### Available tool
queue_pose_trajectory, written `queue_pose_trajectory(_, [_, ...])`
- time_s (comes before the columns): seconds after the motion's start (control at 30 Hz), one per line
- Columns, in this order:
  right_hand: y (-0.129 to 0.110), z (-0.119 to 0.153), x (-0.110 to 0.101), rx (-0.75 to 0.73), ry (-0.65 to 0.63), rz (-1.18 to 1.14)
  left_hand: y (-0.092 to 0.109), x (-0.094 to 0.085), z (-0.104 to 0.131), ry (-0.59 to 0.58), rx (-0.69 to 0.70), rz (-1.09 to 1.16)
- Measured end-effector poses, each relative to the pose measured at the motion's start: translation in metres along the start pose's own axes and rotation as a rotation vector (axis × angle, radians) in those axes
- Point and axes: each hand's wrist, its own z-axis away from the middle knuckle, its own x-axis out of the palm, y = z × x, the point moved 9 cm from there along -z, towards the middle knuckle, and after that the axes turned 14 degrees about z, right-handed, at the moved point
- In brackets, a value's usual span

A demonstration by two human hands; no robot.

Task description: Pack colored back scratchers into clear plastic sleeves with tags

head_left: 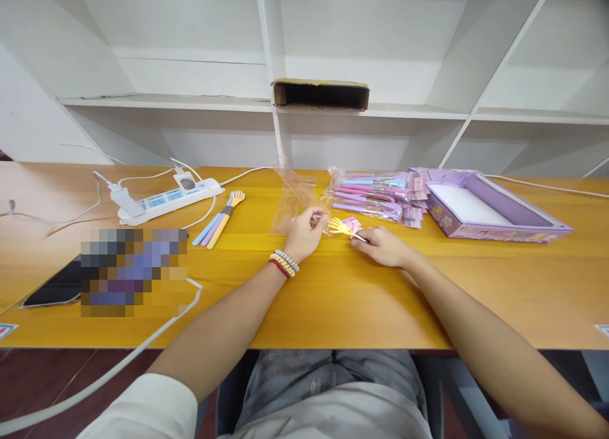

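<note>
My right hand (379, 245) is closed on the metal shaft of a yellow hand-shaped scratcher (340, 227), whose fingers point left. A pink card (353, 224) lies just behind it. My left hand (307, 232), with bracelets at the wrist, has its fingers pinched together at the scratcher's tip, on clear plastic. A clear plastic bag (292, 201) spreads behind that hand. Left of it, blue, purple and yellow scratchers (219, 221) lie fanned together. Several wrapped scratchers (373, 195) are piled behind my right hand.
An open purple box (499, 233) stands at the right. On the left are a power strip (171, 200) with cables, a dark phone (54, 287) and a pixelated patch. White shelves (190, 101) rise behind the table (333, 306), with a cardboard box (321, 95) on one.
</note>
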Motion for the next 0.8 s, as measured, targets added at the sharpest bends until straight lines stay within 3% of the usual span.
queue_pose_trajectory(0.37, [-0.005,-0.001,0.002,0.001,-0.025,0.060,-0.004,0.005,0.004,0.030,-0.035,0.222])
queue_pose_trajectory(0.67, [-0.005,0.001,-0.004,0.087,-0.007,0.002,0.003,0.004,0.011,0.159,-0.073,0.411])
queue_pose_trajectory(0.8, [-0.009,0.001,-0.004,0.038,0.001,0.010,-0.002,0.002,0.011,0.203,-0.106,0.436])
